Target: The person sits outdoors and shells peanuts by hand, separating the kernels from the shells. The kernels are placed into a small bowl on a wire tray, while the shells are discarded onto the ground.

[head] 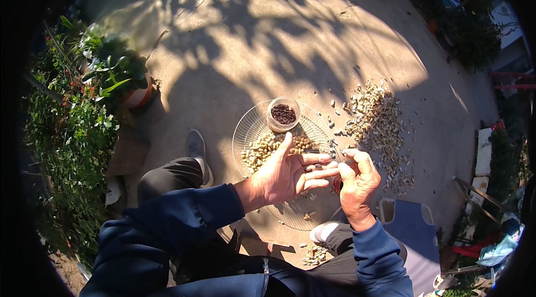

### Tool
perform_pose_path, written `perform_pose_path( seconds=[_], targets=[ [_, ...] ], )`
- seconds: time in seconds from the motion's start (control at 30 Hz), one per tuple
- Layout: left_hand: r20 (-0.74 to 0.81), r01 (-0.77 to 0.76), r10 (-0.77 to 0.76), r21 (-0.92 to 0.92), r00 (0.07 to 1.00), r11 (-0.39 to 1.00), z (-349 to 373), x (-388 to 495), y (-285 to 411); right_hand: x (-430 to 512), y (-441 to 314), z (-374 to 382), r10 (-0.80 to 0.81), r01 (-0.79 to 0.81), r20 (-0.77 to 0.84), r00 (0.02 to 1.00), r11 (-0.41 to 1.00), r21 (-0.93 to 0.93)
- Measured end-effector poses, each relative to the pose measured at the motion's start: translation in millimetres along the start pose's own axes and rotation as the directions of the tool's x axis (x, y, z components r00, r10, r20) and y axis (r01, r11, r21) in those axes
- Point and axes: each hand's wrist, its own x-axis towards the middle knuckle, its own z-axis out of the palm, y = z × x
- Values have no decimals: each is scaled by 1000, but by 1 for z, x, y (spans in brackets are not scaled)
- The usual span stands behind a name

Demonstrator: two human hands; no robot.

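Observation:
My left hand (289, 173) is held palm up with fingers spread, a few small dark kernels lying on its fingers. Close beside its fingertips, my right hand (360, 179) has thumb and index finger bent together; whether something small is between them is hard to see. Beneath both hands is a round clear ribbed tray (240, 123) with unshelled peanuts (257, 152) on it. A clear round tub (272, 106) of dark reddish kernels (283, 114) stands at the tray's far part. Something red, partly hidden, shows between the hands.
A heap of empty peanut shells (377, 125) lies on the concrete right of the tray, with a smaller pile (315, 255) near my foot. A potted plant (136, 93) and leafy bushes stand left. A folding blue fabric seat (410, 234) is at lower right.

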Motion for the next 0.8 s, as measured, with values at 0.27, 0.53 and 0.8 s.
perform_pose_path(
  seconds=[0.27,0.53,0.8],
  targets=[
    [-595,-81,264,317,759,945,-66,-1,6,-17,26,7,171,-168,171,970,985,-33],
    [-453,-275,474,438,755,856,-93,38,82,-46,51,18,117,-91,287,951,991,-102],
    [-448,-19,521,745,727,667,-34,11,104,-53,108,20,199,-57,363,910,929,-366]
  ],
)
